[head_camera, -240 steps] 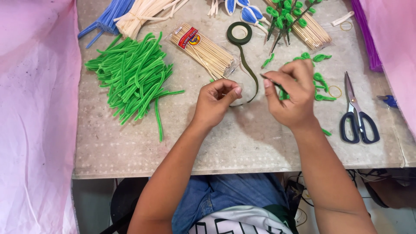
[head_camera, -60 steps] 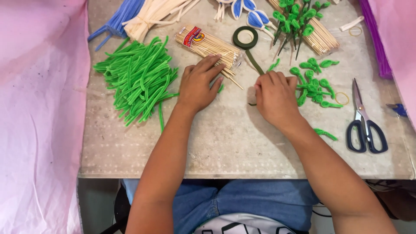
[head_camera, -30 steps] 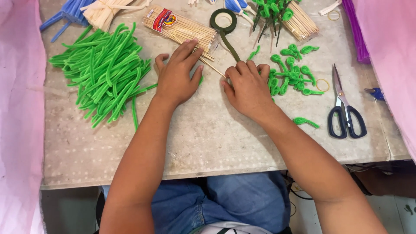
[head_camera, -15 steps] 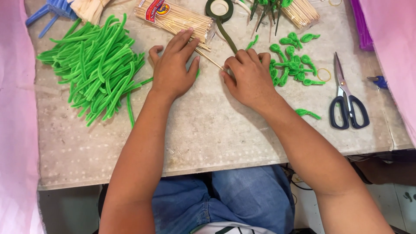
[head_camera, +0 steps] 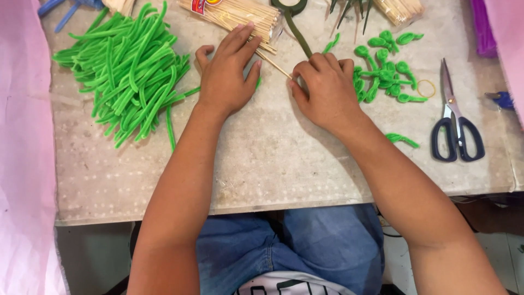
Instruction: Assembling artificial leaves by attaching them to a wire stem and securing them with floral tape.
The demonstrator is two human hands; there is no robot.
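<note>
My left hand [head_camera: 226, 76] lies palm down on the table, fingers reaching to the open end of a clear packet of thin wooden skewers [head_camera: 240, 13]. One loose skewer [head_camera: 273, 64] runs between my two hands; the fingers of my right hand [head_camera: 325, 90] are curled at its near end. A strip of dark green tape [head_camera: 297, 38] trails from a tape roll [head_camera: 289, 5] down under my right hand. Whether my left hand grips anything is hidden.
A big heap of green pipe cleaners [head_camera: 128, 65] lies left. Small curled green pieces [head_camera: 387, 74] sit right of my right hand, one more [head_camera: 403, 140] nearer me. Blue-handled scissors [head_camera: 453, 117] and a yellow rubber band [head_camera: 427, 87] lie right. Pink cloth [head_camera: 24, 164] borders the table [head_camera: 273, 164].
Both hands moved from the table's middle up to the skewer packet; a single skewer now lies between them. The view has shifted nearer to the table.
</note>
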